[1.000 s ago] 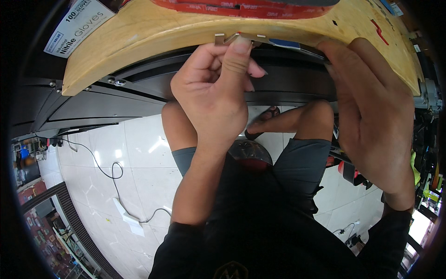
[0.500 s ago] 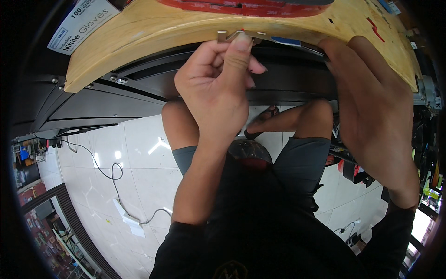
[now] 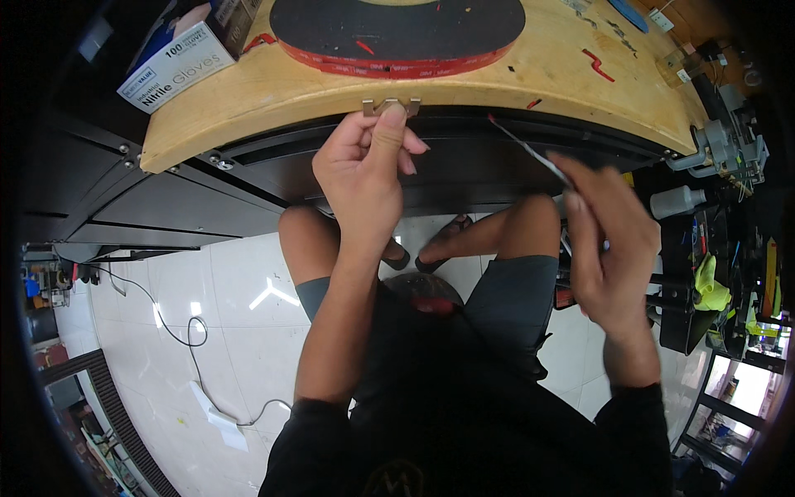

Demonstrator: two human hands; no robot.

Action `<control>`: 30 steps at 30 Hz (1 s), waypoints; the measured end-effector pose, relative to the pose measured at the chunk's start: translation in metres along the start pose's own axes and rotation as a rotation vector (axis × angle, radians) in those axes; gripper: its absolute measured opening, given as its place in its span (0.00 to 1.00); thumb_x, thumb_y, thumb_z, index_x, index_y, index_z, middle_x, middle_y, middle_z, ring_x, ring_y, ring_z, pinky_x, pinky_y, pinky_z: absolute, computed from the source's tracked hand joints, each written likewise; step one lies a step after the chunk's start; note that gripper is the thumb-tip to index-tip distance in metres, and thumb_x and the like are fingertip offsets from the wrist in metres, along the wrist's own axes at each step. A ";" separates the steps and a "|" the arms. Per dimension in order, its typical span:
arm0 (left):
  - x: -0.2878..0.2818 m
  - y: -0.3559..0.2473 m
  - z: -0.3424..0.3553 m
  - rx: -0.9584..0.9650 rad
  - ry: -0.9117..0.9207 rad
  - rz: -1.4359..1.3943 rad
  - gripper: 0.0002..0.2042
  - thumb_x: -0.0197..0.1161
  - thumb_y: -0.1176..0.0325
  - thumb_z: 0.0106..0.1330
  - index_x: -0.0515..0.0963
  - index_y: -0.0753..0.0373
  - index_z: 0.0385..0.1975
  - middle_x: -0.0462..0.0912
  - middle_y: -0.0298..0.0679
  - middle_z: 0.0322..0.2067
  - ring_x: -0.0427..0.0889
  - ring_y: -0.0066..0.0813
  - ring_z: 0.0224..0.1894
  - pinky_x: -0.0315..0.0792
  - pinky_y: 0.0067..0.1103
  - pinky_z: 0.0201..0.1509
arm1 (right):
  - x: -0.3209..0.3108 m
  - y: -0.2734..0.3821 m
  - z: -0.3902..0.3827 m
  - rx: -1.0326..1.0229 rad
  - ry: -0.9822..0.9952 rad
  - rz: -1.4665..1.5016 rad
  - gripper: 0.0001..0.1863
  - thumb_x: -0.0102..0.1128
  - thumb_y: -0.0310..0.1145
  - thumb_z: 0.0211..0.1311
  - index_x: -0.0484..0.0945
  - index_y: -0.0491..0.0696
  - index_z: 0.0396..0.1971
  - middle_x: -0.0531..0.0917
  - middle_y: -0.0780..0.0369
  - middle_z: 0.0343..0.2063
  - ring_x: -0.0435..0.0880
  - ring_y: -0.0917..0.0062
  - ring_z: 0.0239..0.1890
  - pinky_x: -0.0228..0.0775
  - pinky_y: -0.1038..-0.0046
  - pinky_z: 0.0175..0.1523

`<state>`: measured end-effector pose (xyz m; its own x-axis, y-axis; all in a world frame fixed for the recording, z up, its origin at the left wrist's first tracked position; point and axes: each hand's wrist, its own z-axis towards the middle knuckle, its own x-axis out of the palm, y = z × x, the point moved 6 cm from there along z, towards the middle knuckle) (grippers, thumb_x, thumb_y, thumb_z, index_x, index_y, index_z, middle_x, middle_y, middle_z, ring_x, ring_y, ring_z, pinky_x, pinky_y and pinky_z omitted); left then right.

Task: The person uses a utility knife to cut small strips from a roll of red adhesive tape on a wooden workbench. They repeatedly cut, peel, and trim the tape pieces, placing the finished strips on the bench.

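Note:
My left hand [image 3: 364,174] is closed in a pinch, thumb on top, on a small bent metal clip [image 3: 411,105] at the workbench's front edge. Part of the clip is covered by the thumb. Off to the right, my right hand [image 3: 609,236] is wrapped round a slim, silvery pointed tool [image 3: 537,157], its exact kind unclear. A scrap of red [image 3: 491,118] shows at the tool's tip, which is apart from the clip and the left hand.
On the wooden workbench [image 3: 580,91] lies a large roll of black tape with a red edge [image 3: 397,50]. Curled red strips [image 3: 596,65] are scattered around it. A glove box [image 3: 178,66] stands at the left. Dark drawers [image 3: 356,157] sit under the top; a bench vise [image 3: 716,149] is at the right.
My right hand has drawn back from the bench edge, bringing the tool toward me, now with red at its tip. My left hand still pinches the clip. The view has shifted, showing more bench.

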<state>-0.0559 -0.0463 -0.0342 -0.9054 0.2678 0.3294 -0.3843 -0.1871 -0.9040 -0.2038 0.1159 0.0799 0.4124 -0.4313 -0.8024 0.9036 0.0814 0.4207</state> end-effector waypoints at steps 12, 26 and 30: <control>0.012 -0.027 -0.041 -0.055 0.100 0.035 0.09 0.62 0.67 0.74 0.81 0.68 0.38 0.82 0.35 0.23 0.75 0.14 0.23 0.67 0.12 0.28 | 0.030 -0.027 -0.028 0.259 -0.047 0.903 0.24 0.43 0.16 0.64 0.74 0.36 0.59 0.76 0.61 0.41 0.77 0.82 0.35 0.72 0.82 0.42; 0.052 -0.036 -0.060 -0.161 0.245 -0.012 0.06 0.63 0.72 0.72 0.81 0.69 0.41 0.83 0.35 0.27 0.79 0.15 0.28 0.71 0.12 0.30 | 0.053 -0.023 -0.010 0.365 -0.110 1.365 0.06 0.59 0.22 0.70 0.78 0.39 0.43 0.81 0.66 0.32 0.79 0.88 0.30 0.73 0.84 0.38; 0.060 -0.035 -0.055 -0.131 0.338 0.005 0.07 0.63 0.72 0.72 0.81 0.69 0.42 0.83 0.34 0.30 0.80 0.15 0.31 0.73 0.13 0.33 | 0.041 -0.034 -0.005 0.358 -0.104 1.117 0.04 0.62 0.21 0.68 0.77 0.38 0.39 0.82 0.66 0.31 0.80 0.89 0.35 0.74 0.83 0.40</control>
<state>-0.0863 0.0283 0.0024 -0.7880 0.5688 0.2356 -0.3334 -0.0725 -0.9400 -0.2171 0.1002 0.0303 0.9282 -0.3530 0.1178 -0.0437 0.2110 0.9765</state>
